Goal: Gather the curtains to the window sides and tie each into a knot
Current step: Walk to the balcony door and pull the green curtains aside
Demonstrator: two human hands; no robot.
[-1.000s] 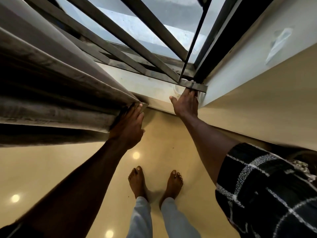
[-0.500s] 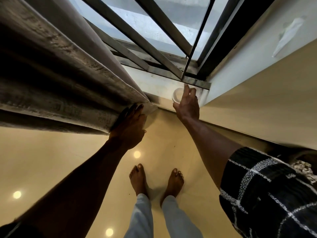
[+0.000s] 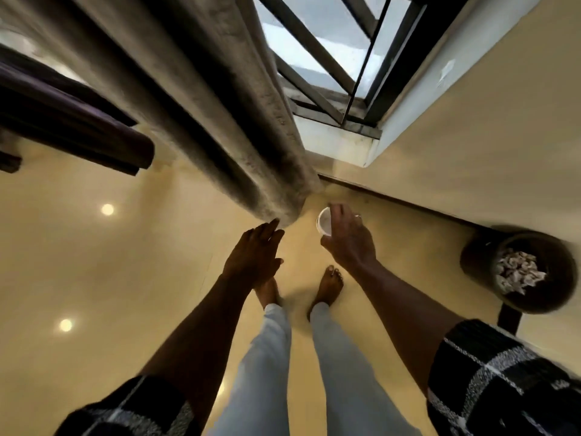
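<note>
Here, right hand (image 3: 349, 243) grips white cup (image 3: 325, 221); bin (image 3: 471, 262) holds paper (image 3: 517, 273), perhaps.

short black sleeves (image 3: 503, 382) checked with white lines, pale grey-blue trousers (image 3: 270, 357), bare feet (image 3: 328, 286), a thin ring (image 3: 358, 217) on the right hand (image 3: 349, 243).

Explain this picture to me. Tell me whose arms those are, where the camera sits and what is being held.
No machine here: a person wears a camera on the head, looking down at their own arms and bare feet on a glossy floor. The left hand, fingers straight, reaches to the bottom of the grey curtain, which hangs beside the barred window. The right hand grips a small white cup. By the wall on the right stands a dark bin holding crumpled paper.
</note>
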